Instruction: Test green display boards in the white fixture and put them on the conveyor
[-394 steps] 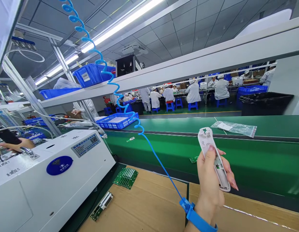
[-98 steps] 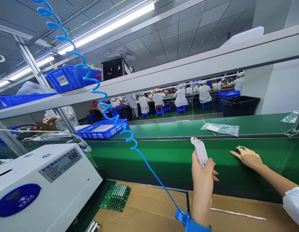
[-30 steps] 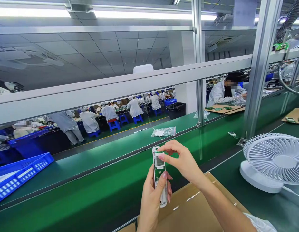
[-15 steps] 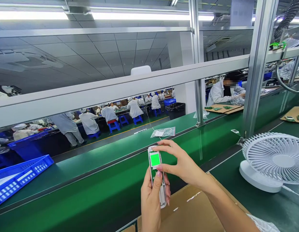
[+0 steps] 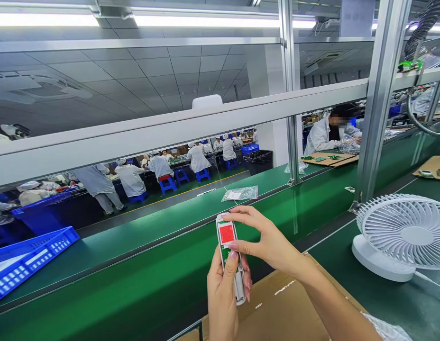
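Note:
My left hand is wrapped around the lower part of a slim white handheld device. Its front is uncovered, so a green circuit board shows, along with a small screen lit red. The device stands tilted, top end away from me. From the right, my right hand pinches it across the screen area: the index fingertip lies at the top end and the thumb just below the screen, beside my left thumb. Beneath both hands lies a brown cardboard sheet with small white scraps.
A green conveyor belt runs past, carrying a small white piece. Its far ledge bears a clear plastic bag and a blue crate. A white fan stands right, before a metal post. A co-worker sits beyond.
The screen has turned from green to red. The small white piece on the belt has shifted slightly to the right and away. Both hands keep nearly the same hold.

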Motion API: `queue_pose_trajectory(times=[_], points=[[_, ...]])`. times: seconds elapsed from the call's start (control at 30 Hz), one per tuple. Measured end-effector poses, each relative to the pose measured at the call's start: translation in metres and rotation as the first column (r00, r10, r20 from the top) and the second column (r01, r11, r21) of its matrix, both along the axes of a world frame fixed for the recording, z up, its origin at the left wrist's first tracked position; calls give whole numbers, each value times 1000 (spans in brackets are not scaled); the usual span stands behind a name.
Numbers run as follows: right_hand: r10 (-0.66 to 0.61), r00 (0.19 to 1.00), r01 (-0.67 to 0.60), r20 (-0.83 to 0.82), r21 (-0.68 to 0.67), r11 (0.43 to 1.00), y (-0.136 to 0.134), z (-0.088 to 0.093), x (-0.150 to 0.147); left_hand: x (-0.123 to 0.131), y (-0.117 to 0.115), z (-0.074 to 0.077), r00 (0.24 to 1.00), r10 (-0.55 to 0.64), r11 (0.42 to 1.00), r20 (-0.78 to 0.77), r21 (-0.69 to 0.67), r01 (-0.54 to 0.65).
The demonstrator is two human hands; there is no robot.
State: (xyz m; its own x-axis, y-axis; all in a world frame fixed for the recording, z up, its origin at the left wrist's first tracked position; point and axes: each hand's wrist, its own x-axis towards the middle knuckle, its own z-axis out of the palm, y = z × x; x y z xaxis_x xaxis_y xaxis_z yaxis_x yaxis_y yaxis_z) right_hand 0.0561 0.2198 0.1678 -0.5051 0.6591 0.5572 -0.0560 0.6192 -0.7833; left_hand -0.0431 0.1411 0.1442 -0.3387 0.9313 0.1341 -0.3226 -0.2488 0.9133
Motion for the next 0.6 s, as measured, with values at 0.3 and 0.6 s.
queue_pose_trajectory(times=[0.3,0.6], points=[[19,1000,-19,-18,-3,1000,-1,0,-1,-3,1,-1,1000,-13,1000,2,-6,13],[9,1000,-8,-5,19,1000,1,0,-1,-6,3,-3,999,-34,999,-22,0,34]])
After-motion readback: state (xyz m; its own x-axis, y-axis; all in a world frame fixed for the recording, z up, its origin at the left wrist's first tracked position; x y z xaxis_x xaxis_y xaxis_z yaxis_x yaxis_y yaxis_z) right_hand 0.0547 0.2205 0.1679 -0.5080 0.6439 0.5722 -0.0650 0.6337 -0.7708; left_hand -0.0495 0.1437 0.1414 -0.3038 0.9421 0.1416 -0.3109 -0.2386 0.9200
